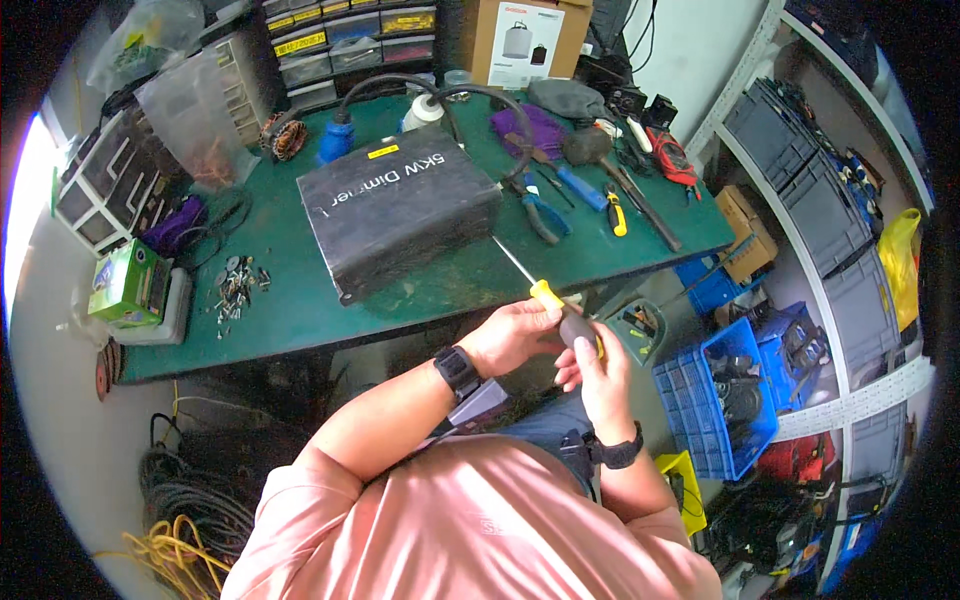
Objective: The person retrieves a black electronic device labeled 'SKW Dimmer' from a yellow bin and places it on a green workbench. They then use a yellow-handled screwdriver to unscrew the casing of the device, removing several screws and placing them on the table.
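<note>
A screwdriver with a dark handle, yellow collar and thin metal shaft is held in front of the bench edge, its tip pointing up and left. My right hand grips the handle's near end. Up by the yellow collar, the curled fingers of my left hand close on the same handle, partly hidden behind it. Beyond the tip a black metal box with white lettering lies on the green workbench. Thick black cables with a blue connector and a white connector run behind the box.
Right of the box lie pliers, a rubber mallet, a yellow-black tool and a red pouch. Loose screws and a green carton are at left. Blue crates and shelving stand at right; coiled cables lie lower left.
</note>
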Tool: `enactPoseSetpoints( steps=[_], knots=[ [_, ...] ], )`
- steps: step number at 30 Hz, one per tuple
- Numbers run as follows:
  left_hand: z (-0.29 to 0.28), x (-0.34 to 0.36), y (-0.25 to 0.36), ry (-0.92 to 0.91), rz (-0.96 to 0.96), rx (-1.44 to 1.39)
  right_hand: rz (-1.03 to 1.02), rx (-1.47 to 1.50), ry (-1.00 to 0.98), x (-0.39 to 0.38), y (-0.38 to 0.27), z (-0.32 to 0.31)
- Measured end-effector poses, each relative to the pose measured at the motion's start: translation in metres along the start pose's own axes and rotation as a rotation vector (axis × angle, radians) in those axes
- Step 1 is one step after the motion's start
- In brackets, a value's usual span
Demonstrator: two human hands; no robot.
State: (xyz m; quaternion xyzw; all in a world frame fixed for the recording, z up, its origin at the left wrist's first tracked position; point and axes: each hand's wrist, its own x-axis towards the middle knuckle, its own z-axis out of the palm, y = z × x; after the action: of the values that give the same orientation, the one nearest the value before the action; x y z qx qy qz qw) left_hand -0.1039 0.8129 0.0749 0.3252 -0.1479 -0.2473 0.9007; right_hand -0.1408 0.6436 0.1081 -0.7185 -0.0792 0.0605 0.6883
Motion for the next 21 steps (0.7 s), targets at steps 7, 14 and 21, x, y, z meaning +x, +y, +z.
enactPoseSetpoints(
  steps=[7, 14, 21],
  knots=[
    [-0.001, -0.002, -0.017, 0.187, -0.046, 0.024, -0.771, -0.861, 0.201, 0.002, 0.005, 0.006],
    [0.005, 0.003, -0.009, 0.099, -0.039, -0.027, -0.395, -0.169, 0.106, -0.006, 0.011, 0.003],
    [-0.006, 0.004, -0.007, -0.032, -0.024, -0.01, 0.294, 0.39, -0.193, -0.008, 0.002, -0.011]
  ],
)
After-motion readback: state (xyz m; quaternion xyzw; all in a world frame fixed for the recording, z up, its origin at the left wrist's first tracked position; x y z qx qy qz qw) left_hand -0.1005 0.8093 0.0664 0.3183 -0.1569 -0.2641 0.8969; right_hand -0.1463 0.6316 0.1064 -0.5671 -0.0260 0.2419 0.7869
